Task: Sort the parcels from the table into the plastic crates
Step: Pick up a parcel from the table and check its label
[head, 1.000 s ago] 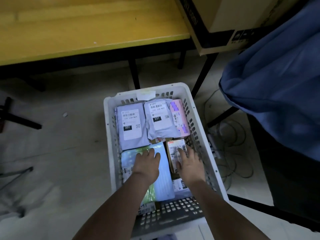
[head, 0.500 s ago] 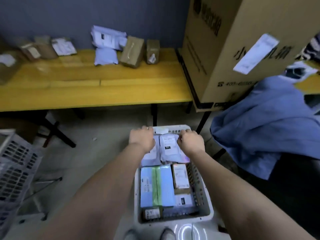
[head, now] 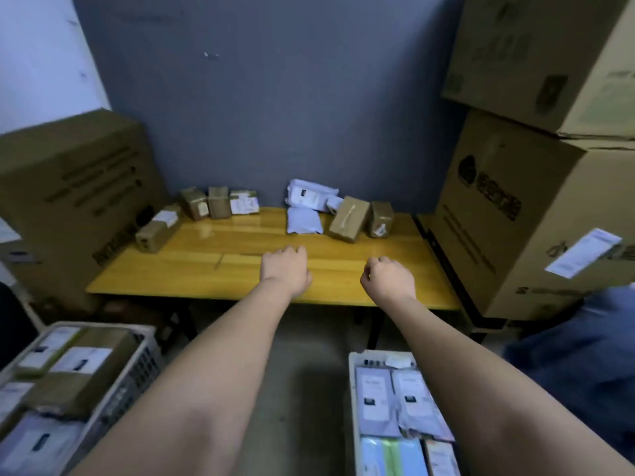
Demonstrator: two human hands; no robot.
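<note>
Both arms reach forward over the yellow wooden table [head: 213, 269]. My left hand [head: 285, 267] hovers above the table's middle, fingers loosely curled, holding nothing. My right hand [head: 388, 278] is beside it, also loosely curled and empty. At the table's back lie parcels: several brown boxes [head: 206, 206] on the left, a lavender mailer bag [head: 304, 219], white bags [head: 309, 195] behind it, and two brown boxes [head: 348, 218] on the right. A white plastic crate [head: 354, 389] at lower right holds labelled bags. Another crate [head: 137, 359] at lower left holds boxes and bags.
Large cardboard cartons [head: 536, 214] are stacked right of the table, and one carton [head: 75, 194] stands at its left. A blue cloth [head: 584, 365] lies at the right. The grey wall [head: 275, 97] closes the back. Bare floor [head: 302, 389] runs between the crates.
My view has lifted from the right crate to the table. Both hands left the parcels in the crate and moved up and forward over the tabletop, empty.
</note>
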